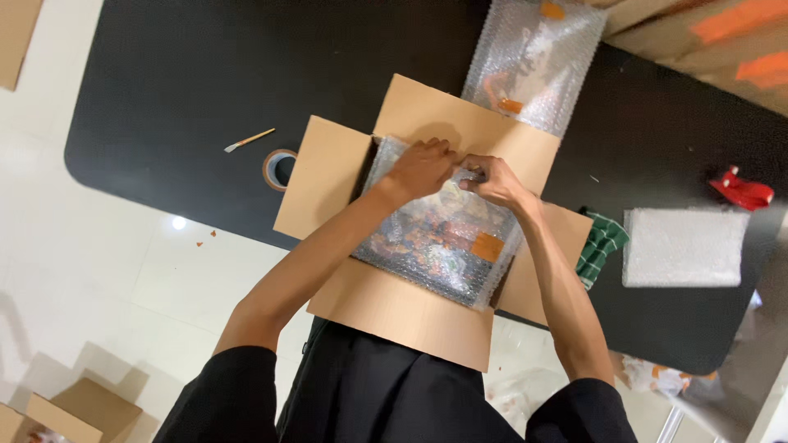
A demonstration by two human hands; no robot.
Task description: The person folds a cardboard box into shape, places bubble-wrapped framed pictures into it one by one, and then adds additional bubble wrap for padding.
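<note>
L hand [421, 167] + R hand [491, 179] pinched bubble-wrapped pkg [439, 234] inside open cardboard box [394, 308] | orange label near R wrist | 2nd wrapped pkg [538, 57] beyond hands | tape roll [279, 168] left of L hand | black desk [180, 90], pale tile floor.

Hidden under the left hand [420, 168] and right hand [492, 180]: the far edge of the bubble-wrapped item [439, 238] in the cardboard box [402, 308]; cut off by the top edge: a second bubble-wrapped packet [533, 61]; blurred beyond telling: contents of both wraps.
</note>
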